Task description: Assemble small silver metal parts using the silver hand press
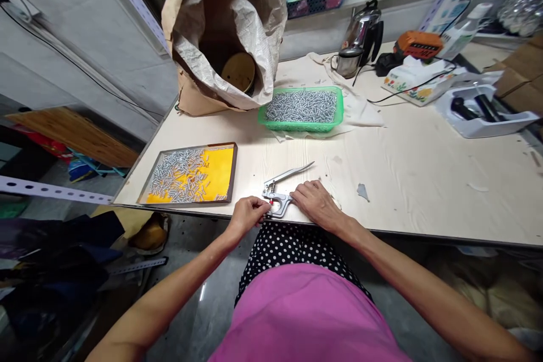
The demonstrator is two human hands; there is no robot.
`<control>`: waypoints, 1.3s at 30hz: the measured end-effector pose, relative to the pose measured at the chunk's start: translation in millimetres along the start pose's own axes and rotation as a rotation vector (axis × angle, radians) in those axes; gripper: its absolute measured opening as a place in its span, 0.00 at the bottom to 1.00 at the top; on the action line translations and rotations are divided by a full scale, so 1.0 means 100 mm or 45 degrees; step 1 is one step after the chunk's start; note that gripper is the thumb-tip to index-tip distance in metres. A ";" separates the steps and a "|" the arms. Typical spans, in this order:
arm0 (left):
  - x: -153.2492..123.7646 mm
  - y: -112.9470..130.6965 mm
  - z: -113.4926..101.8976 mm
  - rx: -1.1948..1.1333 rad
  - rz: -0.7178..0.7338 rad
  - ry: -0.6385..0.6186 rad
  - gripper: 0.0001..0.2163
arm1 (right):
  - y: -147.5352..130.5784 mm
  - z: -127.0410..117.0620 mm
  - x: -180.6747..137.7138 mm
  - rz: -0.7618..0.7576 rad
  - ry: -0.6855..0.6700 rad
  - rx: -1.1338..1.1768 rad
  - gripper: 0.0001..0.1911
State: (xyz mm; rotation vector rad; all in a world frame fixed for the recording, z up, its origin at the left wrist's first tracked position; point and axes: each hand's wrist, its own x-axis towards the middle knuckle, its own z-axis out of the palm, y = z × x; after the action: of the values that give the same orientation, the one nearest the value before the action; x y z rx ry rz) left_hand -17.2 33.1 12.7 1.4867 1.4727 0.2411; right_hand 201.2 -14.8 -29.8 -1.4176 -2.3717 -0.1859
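Note:
A pair of silver snap-fastener pliers (280, 203) lies at the front edge of the table, its upper handle raised and its jaws apart. A small red part shows inside the jaws. My right hand (318, 202) is closed over the end of the lower handle. At the jaws, my left hand (249, 214) has its fingertips pinched together, and whatever sits between them is too small to make out. Left of the pliers, a shallow tray (233, 172) with a yellow bottom holds many small silver metal pins. More such pieces fill a green plastic basket (263, 124) farther back.
A big open paper sack (186, 90) with a round container inside stands behind the tray. At the back right are a steel kettle (358, 31), a metal mug (347, 62), an orange battery (418, 44), a tissue pack (413, 82) and a white tray (479, 127).

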 end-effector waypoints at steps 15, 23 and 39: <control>0.14 0.13 -0.13 0.016 -0.210 -0.348 0.13 | 0.01 0.04 0.00 0.063 -0.061 0.082 0.08; 0.17 0.16 -0.13 0.045 -0.242 -0.403 0.15 | 0.01 0.11 -0.01 0.081 -0.046 0.066 0.08; 0.17 0.09 -0.13 0.003 -0.230 -0.384 0.17 | 0.48 -0.14 0.13 0.145 -0.310 0.251 0.52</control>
State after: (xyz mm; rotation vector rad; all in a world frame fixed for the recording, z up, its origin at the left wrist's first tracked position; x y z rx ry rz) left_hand -16.2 55.5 17.7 1.3165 1.3503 -0.0910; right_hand 240.7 15.1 -15.1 -1.5475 -2.4073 0.2584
